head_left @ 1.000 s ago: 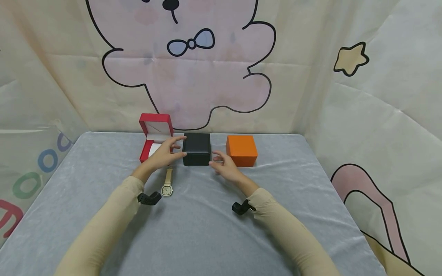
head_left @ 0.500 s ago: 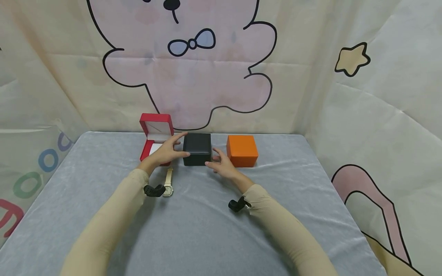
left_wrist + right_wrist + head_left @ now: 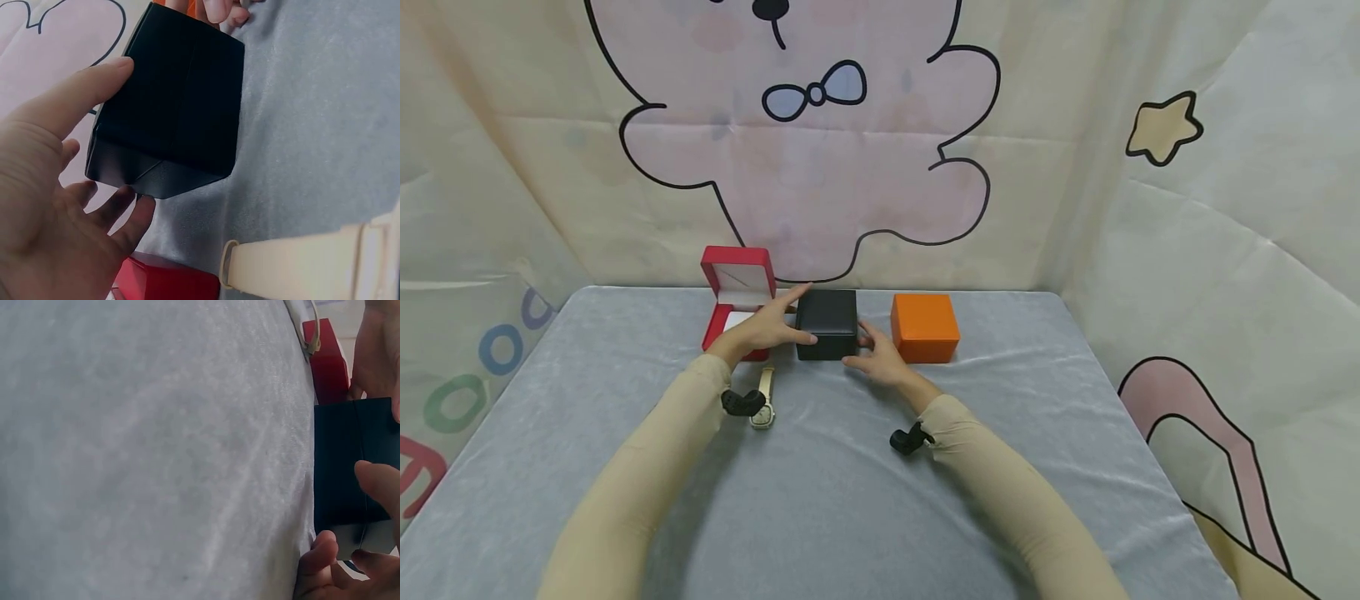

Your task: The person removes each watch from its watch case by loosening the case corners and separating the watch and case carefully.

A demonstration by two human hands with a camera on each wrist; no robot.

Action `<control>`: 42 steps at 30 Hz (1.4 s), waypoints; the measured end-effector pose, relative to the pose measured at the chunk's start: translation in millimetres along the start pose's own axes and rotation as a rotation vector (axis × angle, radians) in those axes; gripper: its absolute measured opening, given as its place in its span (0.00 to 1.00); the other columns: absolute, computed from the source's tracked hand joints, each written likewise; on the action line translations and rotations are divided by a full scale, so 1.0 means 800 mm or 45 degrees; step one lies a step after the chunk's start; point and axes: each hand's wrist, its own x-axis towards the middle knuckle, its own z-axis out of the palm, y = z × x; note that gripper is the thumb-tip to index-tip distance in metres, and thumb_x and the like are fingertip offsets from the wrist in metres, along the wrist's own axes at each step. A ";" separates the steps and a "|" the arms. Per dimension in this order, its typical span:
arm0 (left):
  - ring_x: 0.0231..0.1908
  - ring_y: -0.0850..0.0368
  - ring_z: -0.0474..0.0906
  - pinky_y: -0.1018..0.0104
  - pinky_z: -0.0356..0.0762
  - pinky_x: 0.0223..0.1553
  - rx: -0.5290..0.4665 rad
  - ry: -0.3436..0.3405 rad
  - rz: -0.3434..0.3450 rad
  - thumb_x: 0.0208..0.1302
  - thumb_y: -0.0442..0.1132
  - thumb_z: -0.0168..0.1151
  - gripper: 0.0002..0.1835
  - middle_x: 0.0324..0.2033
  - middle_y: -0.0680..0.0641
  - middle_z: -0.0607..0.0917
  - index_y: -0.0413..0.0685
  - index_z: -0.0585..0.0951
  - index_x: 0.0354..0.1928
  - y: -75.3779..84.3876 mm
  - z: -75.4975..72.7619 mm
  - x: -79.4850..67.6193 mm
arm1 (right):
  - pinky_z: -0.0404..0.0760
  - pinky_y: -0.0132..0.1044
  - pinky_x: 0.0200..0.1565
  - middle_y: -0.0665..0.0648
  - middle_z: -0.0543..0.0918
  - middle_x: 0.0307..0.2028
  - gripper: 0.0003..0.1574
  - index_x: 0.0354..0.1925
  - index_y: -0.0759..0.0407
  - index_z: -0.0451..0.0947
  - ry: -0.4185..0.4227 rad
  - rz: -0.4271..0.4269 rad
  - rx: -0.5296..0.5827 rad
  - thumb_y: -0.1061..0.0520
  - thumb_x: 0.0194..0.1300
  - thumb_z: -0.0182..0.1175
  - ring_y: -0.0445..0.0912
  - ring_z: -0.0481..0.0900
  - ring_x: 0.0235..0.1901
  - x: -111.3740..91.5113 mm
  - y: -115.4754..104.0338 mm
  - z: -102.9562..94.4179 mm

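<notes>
A black box [image 3: 827,321] with its lid down stands between my two hands on the grey cloth. My left hand [image 3: 762,328] holds its left side, the thumb [image 3: 115,74] on the front face and the fingers [image 3: 139,219] at the side. At the other side my right hand [image 3: 882,358] grips it, its thumb [image 3: 370,474] in front and fingertips [image 3: 325,544] at the lower right edge. A watch [image 3: 763,408] with a pale strap lies near my left wrist, partly covered by the wrist camera in the head view.
An open red box [image 3: 712,327] with a white inside stands behind my left hand, partly hidden by it. To the right of the black box is a closed orange box [image 3: 925,327]. The table [image 3: 820,500] ends at a patterned curtain [image 3: 880,192].
Both hands have moved in closer to the black box. The left thumb has come further over its front and the right fingers have come up against its side. The boxes have not moved.
</notes>
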 end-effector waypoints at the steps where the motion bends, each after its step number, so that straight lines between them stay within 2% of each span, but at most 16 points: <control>1: 0.74 0.34 0.55 0.32 0.58 0.72 -0.004 -0.007 -0.006 0.58 0.45 0.74 0.57 0.81 0.44 0.48 0.65 0.46 0.82 0.000 0.000 0.001 | 0.75 0.34 0.41 0.65 0.75 0.64 0.53 0.80 0.56 0.51 0.005 -0.010 -0.015 0.57 0.65 0.68 0.47 0.73 0.41 0.001 0.000 0.000; 4: 0.74 0.35 0.55 0.32 0.57 0.72 -0.002 -0.032 -0.019 0.57 0.44 0.75 0.59 0.81 0.45 0.45 0.65 0.45 0.82 0.000 -0.002 0.002 | 0.74 0.35 0.46 0.65 0.76 0.63 0.52 0.79 0.57 0.53 0.007 -0.037 -0.033 0.58 0.65 0.68 0.47 0.73 0.42 0.003 0.000 0.001; 6: 0.76 0.36 0.52 0.32 0.54 0.73 0.018 -0.052 -0.027 0.56 0.44 0.75 0.59 0.82 0.45 0.43 0.64 0.45 0.82 0.001 -0.003 0.002 | 0.73 0.35 0.47 0.65 0.76 0.62 0.51 0.79 0.58 0.55 0.013 -0.049 -0.043 0.59 0.65 0.68 0.47 0.73 0.45 0.004 0.001 0.002; 12: 0.79 0.38 0.40 0.31 0.45 0.75 0.072 -0.089 -0.025 0.55 0.41 0.76 0.61 0.82 0.44 0.37 0.60 0.43 0.82 0.005 -0.003 0.000 | 0.73 0.33 0.43 0.66 0.77 0.59 0.48 0.78 0.59 0.57 0.023 -0.034 -0.030 0.61 0.65 0.67 0.45 0.72 0.36 0.004 0.002 0.002; 15: 0.80 0.37 0.38 0.31 0.44 0.75 0.082 -0.089 -0.020 0.56 0.40 0.75 0.61 0.82 0.43 0.36 0.59 0.43 0.82 0.005 -0.003 0.002 | 0.77 0.36 0.49 0.66 0.77 0.58 0.48 0.77 0.60 0.57 0.030 -0.040 -0.030 0.62 0.65 0.67 0.47 0.74 0.40 0.004 0.001 0.002; 19: 0.79 0.37 0.40 0.31 0.45 0.75 0.084 -0.091 -0.013 0.56 0.40 0.75 0.60 0.82 0.43 0.37 0.57 0.43 0.82 0.003 -0.003 0.003 | 0.74 0.46 0.65 0.66 0.79 0.57 0.44 0.76 0.63 0.60 0.037 -0.080 -0.043 0.64 0.66 0.65 0.53 0.77 0.58 0.005 0.000 0.002; 22: 0.79 0.38 0.41 0.31 0.46 0.75 0.088 -0.096 -0.026 0.56 0.42 0.75 0.60 0.82 0.44 0.38 0.59 0.44 0.82 0.001 -0.004 0.004 | 0.68 0.49 0.72 0.66 0.80 0.58 0.42 0.75 0.63 0.62 0.040 -0.088 -0.043 0.64 0.67 0.64 0.55 0.73 0.67 0.005 0.001 0.003; 27: 0.79 0.37 0.41 0.29 0.47 0.74 0.117 -0.095 -0.045 0.57 0.46 0.75 0.60 0.82 0.45 0.39 0.60 0.44 0.82 0.000 -0.005 0.005 | 0.67 0.50 0.72 0.65 0.82 0.57 0.40 0.74 0.62 0.64 0.056 -0.064 -0.041 0.64 0.67 0.65 0.55 0.73 0.67 0.008 0.002 0.003; 36: 0.79 0.38 0.42 0.30 0.48 0.74 0.120 -0.081 -0.060 0.57 0.46 0.75 0.59 0.82 0.46 0.41 0.63 0.46 0.82 0.003 -0.007 0.003 | 0.67 0.49 0.72 0.65 0.82 0.58 0.38 0.72 0.63 0.67 0.056 -0.054 -0.083 0.62 0.67 0.66 0.55 0.74 0.66 0.011 0.002 0.001; 42: 0.77 0.38 0.48 0.31 0.50 0.74 0.117 -0.063 -0.040 0.55 0.45 0.76 0.59 0.82 0.45 0.43 0.61 0.47 0.82 0.003 -0.008 0.002 | 0.64 0.49 0.74 0.65 0.81 0.61 0.38 0.72 0.65 0.66 0.042 -0.064 -0.126 0.62 0.67 0.65 0.54 0.71 0.69 0.011 0.001 0.000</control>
